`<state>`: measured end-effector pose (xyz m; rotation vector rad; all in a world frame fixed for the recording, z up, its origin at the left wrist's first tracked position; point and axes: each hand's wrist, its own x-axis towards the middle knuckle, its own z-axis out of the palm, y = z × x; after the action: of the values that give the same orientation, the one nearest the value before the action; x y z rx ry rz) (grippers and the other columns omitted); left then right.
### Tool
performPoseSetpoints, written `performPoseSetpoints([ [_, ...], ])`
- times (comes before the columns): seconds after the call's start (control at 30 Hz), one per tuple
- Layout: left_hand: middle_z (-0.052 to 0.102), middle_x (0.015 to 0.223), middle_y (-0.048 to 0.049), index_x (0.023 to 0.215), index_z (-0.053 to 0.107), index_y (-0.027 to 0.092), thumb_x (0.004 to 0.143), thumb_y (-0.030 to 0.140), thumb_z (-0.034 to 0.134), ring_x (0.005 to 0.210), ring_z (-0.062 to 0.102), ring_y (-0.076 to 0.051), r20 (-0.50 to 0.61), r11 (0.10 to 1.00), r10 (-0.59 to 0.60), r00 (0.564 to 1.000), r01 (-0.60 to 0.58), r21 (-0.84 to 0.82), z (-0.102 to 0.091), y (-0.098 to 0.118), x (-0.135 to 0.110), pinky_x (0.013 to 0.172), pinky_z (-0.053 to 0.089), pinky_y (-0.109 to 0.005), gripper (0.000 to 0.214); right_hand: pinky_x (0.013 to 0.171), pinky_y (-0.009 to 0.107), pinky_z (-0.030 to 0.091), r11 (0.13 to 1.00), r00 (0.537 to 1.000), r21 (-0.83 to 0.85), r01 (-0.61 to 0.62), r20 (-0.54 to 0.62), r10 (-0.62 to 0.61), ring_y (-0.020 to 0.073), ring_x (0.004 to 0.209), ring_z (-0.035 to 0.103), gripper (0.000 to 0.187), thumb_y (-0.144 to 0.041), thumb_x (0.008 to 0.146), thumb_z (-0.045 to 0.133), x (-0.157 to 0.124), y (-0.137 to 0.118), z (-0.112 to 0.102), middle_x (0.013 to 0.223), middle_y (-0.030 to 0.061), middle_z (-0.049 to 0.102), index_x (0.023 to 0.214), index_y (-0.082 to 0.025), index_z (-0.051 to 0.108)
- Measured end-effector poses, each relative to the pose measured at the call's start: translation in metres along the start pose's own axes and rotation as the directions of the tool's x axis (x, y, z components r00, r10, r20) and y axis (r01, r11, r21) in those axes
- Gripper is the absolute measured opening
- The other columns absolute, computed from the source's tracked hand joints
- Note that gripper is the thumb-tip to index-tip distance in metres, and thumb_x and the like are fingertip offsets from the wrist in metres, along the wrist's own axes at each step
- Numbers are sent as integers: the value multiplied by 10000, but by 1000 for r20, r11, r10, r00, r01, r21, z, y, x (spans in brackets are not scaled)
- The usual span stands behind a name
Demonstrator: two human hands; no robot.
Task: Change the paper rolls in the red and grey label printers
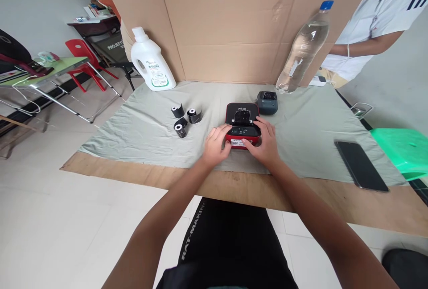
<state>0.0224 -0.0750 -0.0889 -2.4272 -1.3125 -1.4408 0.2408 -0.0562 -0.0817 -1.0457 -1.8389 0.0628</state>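
Observation:
A black-and-red label printer (pixel 243 126) rests on the grey cloth in front of me, a white sticker on its near side. My left hand (pixel 216 145) grips its left side, fingers on the top edge and thumb at the front. On the opposite side, my right hand (pixel 266 141) holds the right edge, with its thumb against the front by the sticker. Right behind the printer stands a smaller dark device (pixel 267 103). To the left lie three black rolls with white cores, one of them a roll (pixel 194 115) nearest the printer.
A cardboard screen (pixel 234 35) stands behind the cloth (pixel 147 133). A white jug (pixel 152 63) and a water bottle (pixel 304 52) lean against it. At right lies a phone (pixel 361 165), with a green stool (pixel 401 150) beyond. People stand behind the screen on both sides.

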Motion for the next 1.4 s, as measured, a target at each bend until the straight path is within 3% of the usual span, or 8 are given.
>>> performPoseSetpoints([
  [0.2, 686, 1226, -121, 1298, 547, 182, 808, 134, 509, 1140, 688, -242, -86, 991, -125, 988, 120, -57, 8, 0, 1, 951, 588, -379, 493, 1161, 636, 411, 998, 998, 1, -59, 36, 59, 392, 1378, 519, 588, -470, 836, 744, 1, -4, -2, 1498, 184, 543, 1335, -239, 536],
  [0.37, 686, 1297, -134, 1330, 529, 187, 812, 161, 522, 1229, 673, -265, -62, 997, -76, 995, 75, -26, 8, -5, -2, 1013, 576, -411, 519, 1170, 638, 400, 996, 994, 5, -94, 57, 93, 402, 1398, 490, 590, -479, 823, 743, 2, -6, -5, 1515, 186, 507, 1325, -244, 538],
  [0.7, 745, 1182, -78, 1239, 618, 187, 823, 60, 429, 1043, 728, -206, -67, 990, -143, 987, 142, -10, 4, -8, 4, 940, 574, -334, 474, 1172, 622, 393, 993, 990, -45, -112, 85, 115, 397, 1332, 502, 550, -509, 824, 746, 6, -5, -8, 1534, 176, 465, 1277, -238, 590],
  [0.97, 761, 1183, -76, 1265, 631, 194, 839, 51, 399, 1087, 722, -211, -58, 994, -113, 992, 113, 1, 5, -17, 3, 956, 555, -345, 506, 1171, 599, 401, 993, 991, -54, -100, 81, 104, 380, 1379, 491, 482, -442, 907, 627, 13, -9, -11, 1498, 178, 503, 1334, -224, 587],
  [1.07, 734, 1260, -98, 1290, 615, 182, 842, 69, 409, 1175, 692, -223, -46, 998, -53, 998, 52, -17, 7, -20, 1, 1020, 540, -368, 506, 1185, 574, 393, 993, 991, -49, -105, 79, 109, 362, 1388, 501, 373, -429, 975, 541, 32, -8, -15, 1472, 175, 544, 1265, -217, 640],
  [1.2, 724, 1256, -108, 1362, 562, 189, 874, 96, 407, 1157, 684, -230, -71, 997, -25, 997, 20, -72, 11, -25, 0, 1018, 549, -395, 521, 1151, 510, 448, 991, 985, -10, -134, 110, 134, 316, 1286, 604, 420, -377, 1040, 390, 82, 5, -16, 1332, 152, 671, 1308, -207, 665],
  [1.3, 728, 1217, -103, 1392, 529, 197, 906, 108, 401, 1113, 688, -225, -76, 996, -27, 997, 20, -91, 11, -28, 0, 989, 562, -399, 510, 1100, 520, 490, 973, 959, -27, -231, 161, 232, 326, 1193, 662, 416, -273, 960, 475, 123, 21, -10, 1248, 147, 726, 1292, -169, 704],
  [1.4, 729, 1208, -96, 1405, 514, 201, 915, 97, 395, 1086, 683, -220, -88, 993, -10, 996, -1, -118, 11, -29, 0, 982, 562, -402, 515, 1034, 503, 529, 944, 924, -38, -329, 192, 330, 308, 1094, 688, 474, -201, 852, 581, 146, 37, -2, 1136, 125, 752, 1306, -148, 704],
])
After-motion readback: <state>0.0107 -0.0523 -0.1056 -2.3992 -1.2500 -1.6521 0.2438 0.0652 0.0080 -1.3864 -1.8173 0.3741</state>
